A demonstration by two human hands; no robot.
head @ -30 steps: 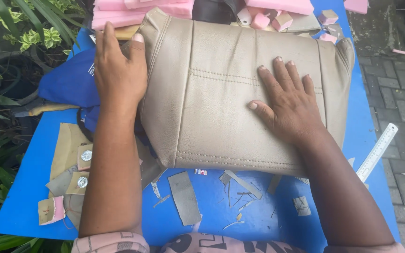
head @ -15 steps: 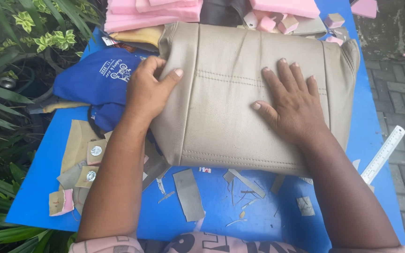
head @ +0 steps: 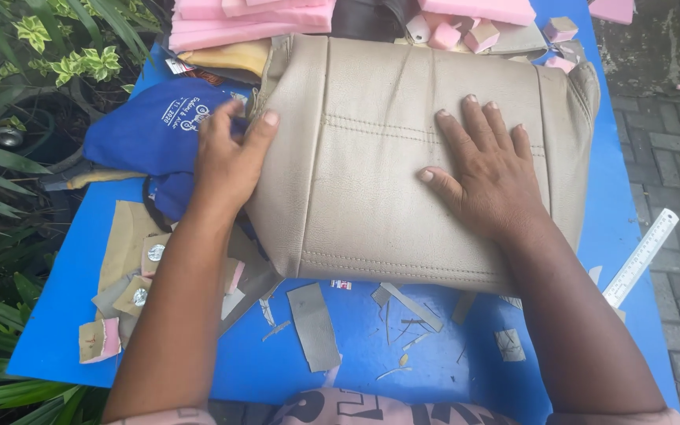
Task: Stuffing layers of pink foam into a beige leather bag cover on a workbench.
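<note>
A beige leather seat cushion (head: 371, 165) with stitched seams lies across a blue table (head: 466, 378). My right hand (head: 491, 173) rests flat on top of it, fingers spread. My left hand (head: 230, 161) presses against the cushion's left side, thumb on its top and fingers tucked along its edge beside a blue cloth bag (head: 151, 134).
Pink foam sheets (head: 245, 20) and small foam blocks (head: 466, 35) lie at the table's far edge. Cardboard and leather scraps (head: 312, 327) litter the near side. A clear ruler (head: 641, 256) overhangs the right edge. Plants stand left, paving bricks right.
My left hand slid from the top of the cushion's left part down to its left side edge. The right hand stayed flat on the cushion.
</note>
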